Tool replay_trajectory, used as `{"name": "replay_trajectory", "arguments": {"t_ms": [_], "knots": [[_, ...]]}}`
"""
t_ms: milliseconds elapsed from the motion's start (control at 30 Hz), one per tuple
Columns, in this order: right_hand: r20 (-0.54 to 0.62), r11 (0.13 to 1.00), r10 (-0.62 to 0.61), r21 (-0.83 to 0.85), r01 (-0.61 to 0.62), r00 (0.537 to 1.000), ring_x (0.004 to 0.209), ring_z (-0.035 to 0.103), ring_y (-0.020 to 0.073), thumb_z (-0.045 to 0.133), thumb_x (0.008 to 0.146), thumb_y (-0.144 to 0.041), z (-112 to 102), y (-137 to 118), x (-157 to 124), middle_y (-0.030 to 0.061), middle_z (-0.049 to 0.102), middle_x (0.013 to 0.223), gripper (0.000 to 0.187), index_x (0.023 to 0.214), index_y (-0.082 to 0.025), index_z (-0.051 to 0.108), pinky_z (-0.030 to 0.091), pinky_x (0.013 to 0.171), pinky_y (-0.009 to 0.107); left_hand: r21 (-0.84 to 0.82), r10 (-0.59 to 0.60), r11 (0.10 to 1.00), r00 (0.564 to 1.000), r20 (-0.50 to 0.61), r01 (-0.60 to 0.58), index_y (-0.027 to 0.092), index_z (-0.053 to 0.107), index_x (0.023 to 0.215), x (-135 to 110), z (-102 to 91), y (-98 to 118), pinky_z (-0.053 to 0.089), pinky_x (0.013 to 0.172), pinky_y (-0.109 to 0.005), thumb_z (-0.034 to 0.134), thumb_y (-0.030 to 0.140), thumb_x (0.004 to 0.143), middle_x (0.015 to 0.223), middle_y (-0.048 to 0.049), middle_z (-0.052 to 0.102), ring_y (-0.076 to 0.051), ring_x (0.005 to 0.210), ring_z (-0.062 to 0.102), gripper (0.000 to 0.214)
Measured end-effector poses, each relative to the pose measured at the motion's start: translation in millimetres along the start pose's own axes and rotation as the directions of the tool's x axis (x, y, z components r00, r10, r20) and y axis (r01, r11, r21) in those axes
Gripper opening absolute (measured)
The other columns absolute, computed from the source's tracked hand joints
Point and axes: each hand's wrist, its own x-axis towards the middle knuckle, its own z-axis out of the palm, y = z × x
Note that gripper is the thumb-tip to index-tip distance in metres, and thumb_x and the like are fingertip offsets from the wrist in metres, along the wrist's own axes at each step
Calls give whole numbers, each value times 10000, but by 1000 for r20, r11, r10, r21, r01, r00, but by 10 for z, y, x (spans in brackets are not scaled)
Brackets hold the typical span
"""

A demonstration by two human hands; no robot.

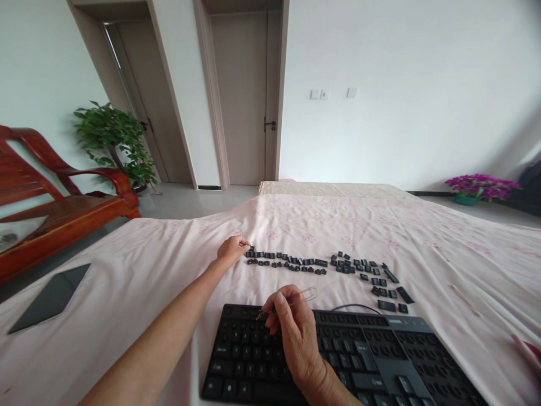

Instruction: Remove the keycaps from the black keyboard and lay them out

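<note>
A black keyboard [372,361] lies on the pink cloth in front of me. Beyond it, several loose black keycaps [296,262] sit in rows, with more keycaps [380,282] spread to the right. My left hand [231,250] reaches out to the left end of the rows, fingers pinched on a keycap [251,248]. My right hand [291,327] rests over the keyboard's upper middle, closed on a thin wire keycap puller [306,294] that sticks out past the fingers.
The pink patterned cloth [147,270] covers the whole table. A dark flat tablet [53,296] lies at the left. A red wooden bench [54,208], a potted plant [114,141], doors behind and purple flowers [479,186] at far right.
</note>
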Motion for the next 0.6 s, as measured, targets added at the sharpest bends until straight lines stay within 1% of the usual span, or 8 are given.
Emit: {"name": "replay_trajectory", "arguments": {"t_ms": [100, 233, 400, 500, 600], "knots": [[-4, 1000, -4, 1, 4, 1000, 536, 531, 107, 497, 923, -453, 4, 4, 3, 31, 631, 717, 300, 806, -180, 541, 452, 500, 220, 44, -24, 999, 1000, -12, 24, 257, 745, 787, -29, -15, 25, 415, 659, -241, 643, 324, 705, 854, -21, 748, -202, 806, 656, 146], [-8, 1000, -10, 4, 10, 1000, 541, 532, 107, 484, 933, -443, 2, 14, -2, 25, 629, 726, 288, 810, -187, 530, 448, 496, 219, 61, -33, 998, 999, -24, 34, 257, 747, 781, -43, -33, 41, 412, 664, -239, 638, 334, 716, 851, -29, 752, -206, 817, 659, 149], [6, 999, -30, 14, 30, 1000, 553, 519, 102, 451, 951, -438, 2, -7, -13, 14, 610, 732, 292, 814, -188, 513, 446, 507, 218, 74, -1, 997, 999, -50, 4, 246, 737, 879, -104, -98, 64, 423, 697, -247, 614, 337, 755, 933, -44, 742, -217, 876, 654, 197], [-10, 998, -38, 46, 39, 999, 553, 515, 101, 441, 955, -437, 10, -35, -16, 6, 606, 739, 285, 821, -194, 502, 445, 505, 218, 76, 29, 997, 996, -85, -22, 232, 712, 968, -257, -146, 103, 431, 737, -257, 560, 352, 809, 1001, -55, 724, -217, 909, 642, 250], [-49, 994, -47, 94, 52, 998, 558, 522, 103, 430, 960, -424, 5, -82, 5, 6, 625, 772, 250, 861, -203, 496, 436, 495, 215, 62, 84, 995, 990, -116, -77, 233, 681, 1014, -523, -201, 151, 433, 768, -241, 494, 387, 865, 1043, -45, 707, -188, 911, 634, 284]]}}
